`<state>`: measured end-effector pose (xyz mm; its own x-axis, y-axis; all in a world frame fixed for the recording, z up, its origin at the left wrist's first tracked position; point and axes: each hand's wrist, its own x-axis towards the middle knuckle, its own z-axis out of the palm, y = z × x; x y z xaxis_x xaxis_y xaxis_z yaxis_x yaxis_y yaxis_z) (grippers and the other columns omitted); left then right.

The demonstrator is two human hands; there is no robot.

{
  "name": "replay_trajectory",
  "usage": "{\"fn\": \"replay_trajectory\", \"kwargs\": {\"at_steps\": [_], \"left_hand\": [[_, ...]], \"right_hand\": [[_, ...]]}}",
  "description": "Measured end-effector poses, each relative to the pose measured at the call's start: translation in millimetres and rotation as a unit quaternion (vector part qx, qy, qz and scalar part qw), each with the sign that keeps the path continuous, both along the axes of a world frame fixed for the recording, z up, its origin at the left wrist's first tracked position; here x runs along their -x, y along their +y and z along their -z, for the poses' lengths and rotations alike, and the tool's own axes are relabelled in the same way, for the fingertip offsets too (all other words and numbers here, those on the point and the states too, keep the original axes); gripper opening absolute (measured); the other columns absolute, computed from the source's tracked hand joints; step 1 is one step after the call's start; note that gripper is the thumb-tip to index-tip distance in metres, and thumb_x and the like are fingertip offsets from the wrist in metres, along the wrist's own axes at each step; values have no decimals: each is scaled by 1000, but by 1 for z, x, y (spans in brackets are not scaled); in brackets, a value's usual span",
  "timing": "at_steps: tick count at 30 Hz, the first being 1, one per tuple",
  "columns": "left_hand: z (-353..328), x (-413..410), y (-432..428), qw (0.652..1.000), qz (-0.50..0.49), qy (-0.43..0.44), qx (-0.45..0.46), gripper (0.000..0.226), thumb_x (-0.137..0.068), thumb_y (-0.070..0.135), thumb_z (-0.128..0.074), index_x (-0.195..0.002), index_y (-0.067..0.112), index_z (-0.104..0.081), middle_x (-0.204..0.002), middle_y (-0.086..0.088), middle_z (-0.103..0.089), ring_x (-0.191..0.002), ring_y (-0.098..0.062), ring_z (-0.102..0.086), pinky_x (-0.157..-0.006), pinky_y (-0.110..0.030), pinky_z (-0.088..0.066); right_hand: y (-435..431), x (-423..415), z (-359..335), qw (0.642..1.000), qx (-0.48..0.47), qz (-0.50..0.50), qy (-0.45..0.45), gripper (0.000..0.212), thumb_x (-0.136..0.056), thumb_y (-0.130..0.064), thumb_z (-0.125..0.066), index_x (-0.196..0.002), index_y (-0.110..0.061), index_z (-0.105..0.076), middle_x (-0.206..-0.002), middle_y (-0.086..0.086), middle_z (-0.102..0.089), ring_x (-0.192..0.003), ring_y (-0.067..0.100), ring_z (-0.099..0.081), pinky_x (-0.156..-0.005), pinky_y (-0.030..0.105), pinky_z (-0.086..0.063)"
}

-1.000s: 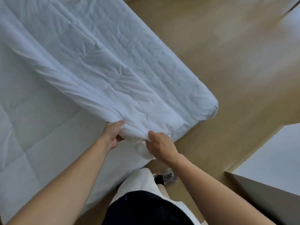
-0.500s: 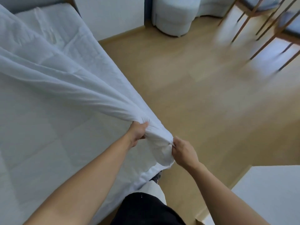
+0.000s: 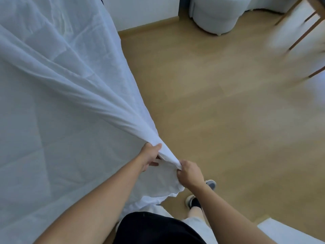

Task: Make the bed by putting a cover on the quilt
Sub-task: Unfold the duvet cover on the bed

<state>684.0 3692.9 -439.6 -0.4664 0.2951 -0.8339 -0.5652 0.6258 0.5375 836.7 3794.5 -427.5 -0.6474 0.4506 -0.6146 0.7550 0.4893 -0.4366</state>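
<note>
- Gripping the gathered cover (image 3: 91, 103) with the left hand (image 3: 149, 156): thumb on top of the bunch, fingers curled underneath.
- Clamping the same bunch a little lower in the right hand (image 3: 189, 174): tight fist, knuckles up, fabric coming out at the thumb side.
- Keeping both hands near each other but apart, with a short taut strip of cover between them, just off the bed's near right edge and above the wooden floor (image 3: 219, 111).
- Holding the cover stretched in long folds that fan from the hands up and left across the bed: long axis diagonal, narrow end at the hands, wide end toward the top left.
- Leaving a loose corner of the cover drooping below the hands, beside the person's legs.
- Under the lifted cover, flat on the bed at lower left: quilt (image 3: 44, 173), stitch lines faint.
- Beyond: round white pouf (image 3: 218, 16) by the far wall, blurred wooden chair legs (image 3: 299, 35) at top right, trainers (image 3: 192, 202) on the floor.
</note>
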Motion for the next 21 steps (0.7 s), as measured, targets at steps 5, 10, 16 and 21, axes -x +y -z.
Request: {"fn": "replay_trajectory", "kwargs": {"at_steps": [5, 10, 16, 21], "left_hand": [[-4, -32, 64, 995, 22, 86, 47, 20, -100, 26, -48, -99, 11, -61, -92, -4, -70, -82, -24, -73, -68, -30, -50], [-22, -54, 127, 962, 198, 173, 73, 21, -95, 23, -52, -87, 16, -69, -86, 4, -71, -81, -16, -66, -75, -30, -52], [-37, -23, 120, 944, 118, 238, 197, 14, -93, 29, -54, -86, 21, -62, -85, 11, -63, -85, -15, -61, -73, -27, -51], [4, 56, 66, 948, -18, 155, 279, 35, -88, 35, -59, -114, 12, -62, -115, -7, -62, -112, -29, -58, -89, -30, -47]], "right_hand": [[85, 11, 0, 995, -15, -88, -34, 22, -77, -7, -44, -85, -17, -61, -78, 2, -63, -75, 31, -53, -60, 29, -41], [164, 18, -14, 985, -87, -149, 23, 20, -84, -12, -48, -96, -14, -63, -90, 6, -67, -79, 34, -58, -56, 32, -37], [200, 86, -39, 958, -103, -256, 74, 26, -92, -22, -50, -111, -18, -66, -107, 0, -65, -93, 27, -63, -69, 34, -49], [197, 153, -50, 915, -117, -377, 88, 21, -96, -25, -48, -106, -18, -65, -99, -2, -63, -82, 25, -60, -63, 34, -41]]}}
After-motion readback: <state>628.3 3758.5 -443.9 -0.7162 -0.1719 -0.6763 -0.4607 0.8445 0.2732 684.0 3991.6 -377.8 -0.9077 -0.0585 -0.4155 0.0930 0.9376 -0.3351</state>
